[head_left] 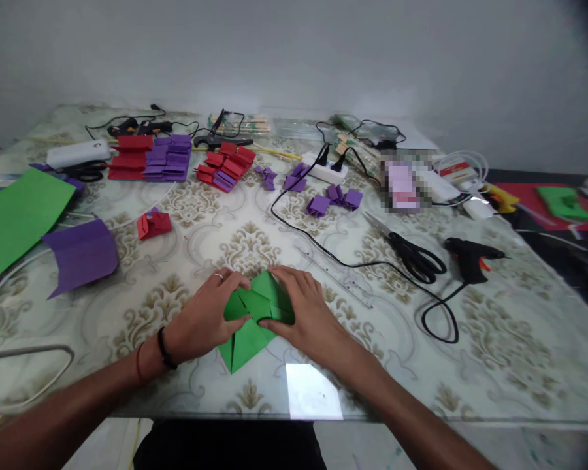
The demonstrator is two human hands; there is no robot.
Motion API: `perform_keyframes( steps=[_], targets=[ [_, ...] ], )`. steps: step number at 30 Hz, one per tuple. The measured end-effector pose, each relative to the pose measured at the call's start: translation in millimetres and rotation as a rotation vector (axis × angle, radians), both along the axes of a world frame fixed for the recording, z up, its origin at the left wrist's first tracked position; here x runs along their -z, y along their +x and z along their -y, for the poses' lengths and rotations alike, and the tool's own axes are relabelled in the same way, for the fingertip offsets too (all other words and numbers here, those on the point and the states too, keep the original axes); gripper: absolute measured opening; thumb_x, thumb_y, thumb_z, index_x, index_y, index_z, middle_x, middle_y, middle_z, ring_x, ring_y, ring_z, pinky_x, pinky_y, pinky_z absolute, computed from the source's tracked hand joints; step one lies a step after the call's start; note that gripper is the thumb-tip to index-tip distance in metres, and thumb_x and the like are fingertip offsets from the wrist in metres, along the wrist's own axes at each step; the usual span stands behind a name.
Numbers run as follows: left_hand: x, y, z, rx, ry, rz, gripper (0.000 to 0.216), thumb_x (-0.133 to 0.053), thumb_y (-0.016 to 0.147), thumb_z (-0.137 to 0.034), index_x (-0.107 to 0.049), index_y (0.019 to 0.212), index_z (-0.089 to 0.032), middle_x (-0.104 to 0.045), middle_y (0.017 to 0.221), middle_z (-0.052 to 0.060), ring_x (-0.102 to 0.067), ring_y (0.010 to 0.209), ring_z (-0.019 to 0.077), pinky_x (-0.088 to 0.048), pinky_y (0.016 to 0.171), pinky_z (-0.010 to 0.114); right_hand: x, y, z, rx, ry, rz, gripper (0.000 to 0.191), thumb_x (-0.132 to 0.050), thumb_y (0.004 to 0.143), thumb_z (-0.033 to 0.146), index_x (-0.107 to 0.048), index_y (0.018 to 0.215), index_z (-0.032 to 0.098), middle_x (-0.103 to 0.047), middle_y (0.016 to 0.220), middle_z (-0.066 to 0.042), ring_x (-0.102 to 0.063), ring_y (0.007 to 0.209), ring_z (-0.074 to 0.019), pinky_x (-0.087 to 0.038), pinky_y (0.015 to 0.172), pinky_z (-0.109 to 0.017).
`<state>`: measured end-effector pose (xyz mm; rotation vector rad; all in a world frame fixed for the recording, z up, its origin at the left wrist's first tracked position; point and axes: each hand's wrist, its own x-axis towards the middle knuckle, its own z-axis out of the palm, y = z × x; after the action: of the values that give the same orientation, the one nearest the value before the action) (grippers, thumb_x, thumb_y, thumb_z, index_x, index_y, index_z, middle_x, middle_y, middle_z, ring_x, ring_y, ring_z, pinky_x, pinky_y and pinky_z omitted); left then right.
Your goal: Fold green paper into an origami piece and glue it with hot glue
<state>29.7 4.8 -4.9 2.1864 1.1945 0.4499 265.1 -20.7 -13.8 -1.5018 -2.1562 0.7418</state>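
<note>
A folded green paper piece (255, 316) lies on the patterned table (470, 352) near its front edge. My left hand (206, 320) presses on its left side with fingers curled over the folds. My right hand (301, 310) presses on its right side, thumb pinching a flap. A pointed corner of the green paper sticks out toward me between the two hands. A ring shows on my left hand and bands sit on that wrist.
Black scissors (414, 254) and a black glue gun (470, 258) lie to the right, its cord looping close by. A clear ruler (338, 274) sits beside my right hand. Purple sheet (81, 254) and green sheet (17, 219) lie left; folded red (225, 166) and purple pieces (169, 156) at the back.
</note>
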Motion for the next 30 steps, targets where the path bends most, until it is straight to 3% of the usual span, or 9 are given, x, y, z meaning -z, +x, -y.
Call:
perform_keyframes(
  steps=[3, 5, 8, 9, 11, 14, 17, 21, 30],
  targets=[
    [-3.9, -1.2, -0.1, 0.045, -0.015, 0.081, 0.026, -0.069, 0.087, -0.013, -0.057, 0.108, -0.023, -0.061, 0.115, 0.006, -0.062, 0.109, 0.0257, -0.055, 0.097, 0.044, -9.9, 5.0, -4.4, 0.015, -0.199, -0.289, 0.092, -0.083, 0.086, 0.041, -0.032, 0.162, 0.029, -0.059, 0.147, -0.014, -0.056, 0.136, -0.0330, -0.048, 0.112, -0.054],
    [-6.5, -0.7, 0.8, 0.060, -0.016, 0.137, 0.022, -0.067, 0.089, -0.013, -0.056, 0.105, -0.023, -0.060, 0.114, 0.005, -0.061, 0.108, 0.0244, -0.054, 0.097, 0.044, -15.5, 6.6, -10.8, 0.012, -0.354, -0.514, 0.079, -0.075, 0.092, 0.047, -0.037, 0.159, 0.028, -0.069, 0.131, -0.011, -0.067, 0.119, -0.0274, -0.054, 0.100, -0.044],
    [-13.9, -2.1, 2.7, 0.060, -0.068, 0.211, 0.026, -0.071, 0.086, -0.016, -0.057, 0.107, -0.024, -0.061, 0.115, 0.006, -0.061, 0.110, 0.0247, -0.053, 0.099, 0.044, -18.3, 4.4, -22.6, 0.052, -0.499, -0.649, 0.040, -0.074, 0.091, 0.054, -0.067, 0.111, 0.020, -0.068, 0.087, -0.001, -0.064, 0.077, -0.0171, -0.051, 0.069, -0.029],
    [-17.5, -3.9, 3.0, 0.063, -0.122, 0.245, 0.031, -0.075, 0.085, -0.021, -0.057, 0.110, -0.023, -0.062, 0.117, 0.006, -0.061, 0.111, 0.0251, -0.053, 0.098, 0.043, -18.0, 2.8, -25.8, 0.066, -0.526, -0.642, 0.038, -0.077, 0.088, 0.055, -0.067, 0.092, 0.019, -0.061, 0.076, 0.002, -0.057, 0.067, -0.0141, -0.045, 0.061, -0.026],
    [-25.2, -8.7, 2.6, 0.075, -0.301, 0.346, 0.043, -0.079, 0.086, -0.034, -0.056, 0.120, -0.024, -0.065, 0.121, 0.008, -0.064, 0.110, 0.0253, -0.055, 0.095, 0.041, -17.0, -0.6, -29.8, 0.071, -0.568, -0.616, 0.044, -0.082, 0.083, 0.056, -0.061, 0.074, 0.018, -0.051, 0.066, 0.005, -0.046, 0.060, -0.0111, -0.035, 0.054, -0.024],
    [-32.6, -15.0, -1.2, 0.003, -0.524, 0.517, 0.038, -0.064, 0.098, -0.047, -0.057, 0.128, -0.024, -0.072, 0.121, 0.007, -0.069, 0.104, 0.0225, -0.057, 0.090, 0.037, -17.7, -4.9, -29.3, 0.051, -0.619, -0.641, 0.042, -0.083, 0.081, 0.054, -0.062, 0.075, 0.018, -0.051, 0.066, 0.005, -0.044, 0.060, -0.0109, -0.033, 0.053, -0.024],
    [-32.7, -15.5, -5.5, -0.104, -0.525, 0.449, 0.029, -0.070, 0.095, -0.043, -0.070, 0.112, -0.020, -0.079, 0.110, 0.006, -0.073, 0.100, 0.0222, -0.056, 0.088, 0.033, -21.6, -8.4, -24.3, 0.030, -0.588, -0.661, 0.039, -0.083, 0.083, 0.050, -0.060, 0.073, 0.019, -0.051, 0.067, 0.005, -0.044, 0.061, -0.0112, -0.034, 0.055, -0.024],
    [-29.9, -11.9, -5.8, -0.101, -0.588, 0.328, 0.025, -0.068, 0.094, -0.040, -0.078, 0.089, -0.017, -0.080, 0.082, 0.003, -0.073, 0.077, 0.0183, -0.050, 0.066, 0.024, -25.5, -11.6, -18.7, 0.028, -0.526, -0.640, 0.041, -0.082, 0.085, 0.047, -0.054, 0.068, 0.021, -0.048, 0.065, 0.006, -0.043, 0.061, -0.0114, -0.036, 0.056, -0.025],
    [-25.1, -9.0, -2.4, -0.023, -0.542, 0.198, 0.030, -0.062, 0.097, -0.040, -0.078, 0.089, -0.016, -0.073, 0.072, 0.000, -0.060, 0.063, 0.0124, -0.039, 0.057, 0.021, -22.2, -15.3, -17.3, -0.007, -0.527, -0.666, 0.028, -0.081, 0.087, 0.045, -0.073, 0.080, 0.019, -0.059, 0.068, 0.004, -0.047, 0.063, -0.0123, -0.038, 0.059, -0.026]
  ],
)
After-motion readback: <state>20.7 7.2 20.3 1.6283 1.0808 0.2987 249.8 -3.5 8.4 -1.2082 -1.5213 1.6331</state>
